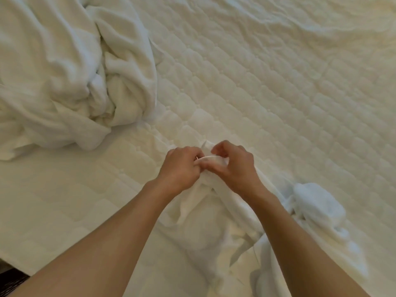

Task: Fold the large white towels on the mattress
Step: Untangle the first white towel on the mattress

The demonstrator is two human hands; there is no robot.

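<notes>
A white towel (pixel 205 213) lies bunched on the quilted mattress (pixel 278 93) near its front edge, trailing off to the lower right. My left hand (pixel 182 168) and my right hand (pixel 233 166) are close together above it, both pinching the same raised edge of the towel between curled fingers and thumb. The part of the towel under my hands and forearms is hidden. A heap of crumpled white towels (pixel 70 71) sits at the upper left of the mattress, apart from my hands.
The mattress edge (pixel 15 264) runs across the lower left, with a dark floor or object (pixel 10 281) beyond it. Bare quilted surface stretches to the right and far side.
</notes>
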